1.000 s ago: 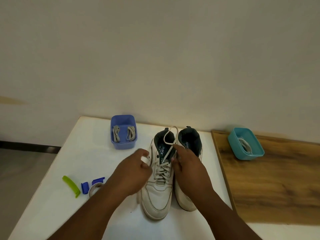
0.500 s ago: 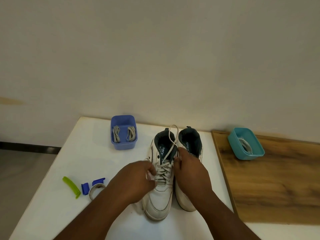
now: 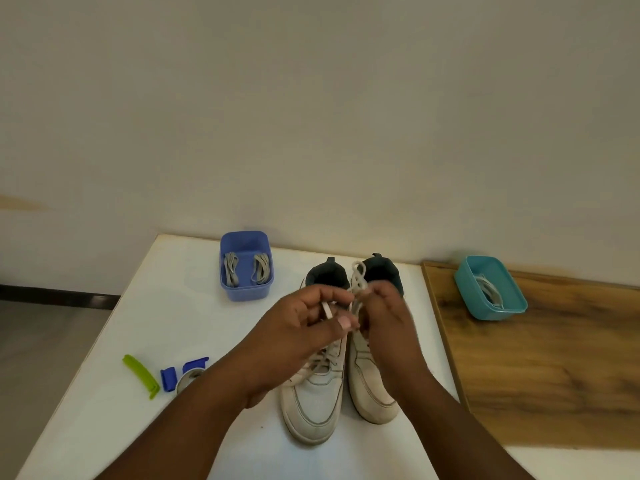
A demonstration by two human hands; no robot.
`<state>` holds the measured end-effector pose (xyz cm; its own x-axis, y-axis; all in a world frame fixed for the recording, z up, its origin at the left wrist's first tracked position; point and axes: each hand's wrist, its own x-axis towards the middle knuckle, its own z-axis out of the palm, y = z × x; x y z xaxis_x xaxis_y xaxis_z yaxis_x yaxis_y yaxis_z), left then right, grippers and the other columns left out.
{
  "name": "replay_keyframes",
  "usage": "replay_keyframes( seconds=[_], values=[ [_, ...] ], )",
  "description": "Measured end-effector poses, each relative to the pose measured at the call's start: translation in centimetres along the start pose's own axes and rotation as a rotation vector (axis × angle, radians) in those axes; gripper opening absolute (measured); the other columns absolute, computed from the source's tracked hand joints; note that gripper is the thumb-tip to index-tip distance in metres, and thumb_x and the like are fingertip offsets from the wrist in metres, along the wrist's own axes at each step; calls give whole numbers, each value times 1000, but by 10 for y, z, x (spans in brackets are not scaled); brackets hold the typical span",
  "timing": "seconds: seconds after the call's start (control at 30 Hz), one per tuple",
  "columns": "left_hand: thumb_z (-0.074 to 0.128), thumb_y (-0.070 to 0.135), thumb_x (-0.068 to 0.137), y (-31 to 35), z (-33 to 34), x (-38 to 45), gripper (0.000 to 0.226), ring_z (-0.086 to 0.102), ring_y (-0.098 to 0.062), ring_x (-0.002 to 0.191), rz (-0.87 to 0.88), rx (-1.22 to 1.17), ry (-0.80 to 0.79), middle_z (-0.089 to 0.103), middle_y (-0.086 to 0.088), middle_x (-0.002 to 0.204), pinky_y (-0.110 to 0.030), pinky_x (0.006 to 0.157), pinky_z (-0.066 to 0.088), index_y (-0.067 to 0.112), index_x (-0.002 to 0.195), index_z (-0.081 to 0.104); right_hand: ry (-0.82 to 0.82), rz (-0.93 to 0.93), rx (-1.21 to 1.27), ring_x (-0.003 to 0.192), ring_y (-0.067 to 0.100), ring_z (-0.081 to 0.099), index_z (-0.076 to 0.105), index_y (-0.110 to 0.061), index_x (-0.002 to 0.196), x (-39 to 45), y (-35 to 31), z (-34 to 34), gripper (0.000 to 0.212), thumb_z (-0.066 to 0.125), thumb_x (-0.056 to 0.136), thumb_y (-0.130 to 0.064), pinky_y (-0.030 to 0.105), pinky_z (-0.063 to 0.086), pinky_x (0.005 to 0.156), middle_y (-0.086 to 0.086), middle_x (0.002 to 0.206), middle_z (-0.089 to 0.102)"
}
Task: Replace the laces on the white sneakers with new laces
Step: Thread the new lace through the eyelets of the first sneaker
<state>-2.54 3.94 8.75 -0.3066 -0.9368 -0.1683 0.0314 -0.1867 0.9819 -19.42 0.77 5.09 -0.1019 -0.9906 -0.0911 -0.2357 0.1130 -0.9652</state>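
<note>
Two white sneakers stand side by side on the white table (image 3: 145,341), toes toward me: the left sneaker (image 3: 313,407) and the right sneaker (image 3: 372,393). My left hand (image 3: 298,327) and my right hand (image 3: 388,317) are raised above their openings. Both pinch the white lace (image 3: 358,278), which loops up between them and still runs into the left sneaker's eyelets. A blue tub (image 3: 246,265) behind and to the left holds two bundled grey laces (image 3: 231,269). A teal tub (image 3: 490,289) on the right holds another lace.
A green clip (image 3: 141,375), a blue clip (image 3: 168,378) and a small round tin lie at the table's left front. A wooden board (image 3: 554,358) adjoins the table on the right. The wall runs close behind the sneakers.
Both hands have risen from the left sneaker's laces and come together above the sneakers, gathering the loose lace into a loop between them.
</note>
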Motion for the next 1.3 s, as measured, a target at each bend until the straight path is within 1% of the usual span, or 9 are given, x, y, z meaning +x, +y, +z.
replay_keyframes(
  seconds=[0.2, 0.3, 0.4, 0.6, 0.8, 0.93, 1.03, 1.13, 1.3],
  values=[
    [61, 13, 82, 10, -7, 2, 36, 59, -10, 82, 136, -512, 196, 74, -5, 106, -32, 79, 42, 20, 117, 66, 199, -268, 639, 55, 15, 42, 57, -20, 102, -20, -59, -20, 19, 40, 104, -11, 28, 32, 49, 4, 68, 59],
    [56, 14, 83, 10, -10, 3, 39, 58, -12, 84, 188, -585, 239, 73, -3, 105, -29, 80, 47, 20, 120, 64, 380, -564, 520, 55, 20, 43, 60, -21, 98, -28, -65, -29, 14, 47, 100, -19, 28, 35, 49, 2, 65, 53],
    [51, 5, 87, 11, -6, 4, 45, 64, -17, 92, 203, -650, 205, 71, -6, 117, -30, 83, 56, 19, 128, 59, 440, -545, 195, 57, 20, 50, 63, -22, 90, -24, -56, -31, 20, 49, 104, -21, 33, 40, 52, -2, 66, 60],
    [27, -20, 95, 12, -3, 4, 63, 65, -27, 117, 163, -760, 162, 64, -8, 134, -37, 95, 56, 16, 138, 55, -468, 176, -1145, 82, 6, 63, 66, -29, 99, -31, -19, -28, 44, 53, 91, -71, 31, 57, 80, -9, 92, 66],
    [27, -22, 91, 17, -12, 6, 66, 68, -25, 115, 136, -861, 313, 67, -3, 130, -29, 85, 59, 17, 136, 56, 45, -107, -1113, 68, 0, 57, 63, -33, 110, -26, -50, -41, 42, 46, 95, -69, 23, 48, 60, -13, 81, 63],
    [29, -16, 94, 17, -17, 6, 60, 70, -23, 109, 119, -970, 398, 69, -6, 128, -24, 74, 60, 17, 136, 58, 514, -492, -594, 69, 7, 62, 61, -27, 123, -35, -72, -54, 34, 58, 98, -50, 28, 49, 58, -14, 91, 67],
    [31, -11, 96, 18, -17, 5, 56, 70, -24, 109, 127, -1074, 407, 68, -9, 128, -25, 75, 61, 19, 134, 59, 593, -730, -352, 64, 8, 59, 62, -17, 120, -43, -81, -50, 26, 59, 100, -33, 20, 46, 56, -13, 86, 63],
    [31, -8, 97, 19, -16, 4, 54, 70, -25, 111, 116, -1133, 377, 68, -10, 128, -25, 78, 61, 19, 134, 59, 432, -585, -562, 65, 4, 59, 62, -25, 111, -38, -68, -45, 25, 56, 99, -47, 22, 47, 58, -14, 80, 63],
    [29, -9, 98, 18, -16, 5, 53, 68, -26, 114, 96, -1153, 343, 68, -9, 129, -26, 82, 60, 14, 134, 60, -303, 112, -1203, 80, 3, 60, 62, -31, 110, -30, -28, -40, 53, 47, 89, -78, 25, 53, 73, -14, 88, 60]
  ],
)
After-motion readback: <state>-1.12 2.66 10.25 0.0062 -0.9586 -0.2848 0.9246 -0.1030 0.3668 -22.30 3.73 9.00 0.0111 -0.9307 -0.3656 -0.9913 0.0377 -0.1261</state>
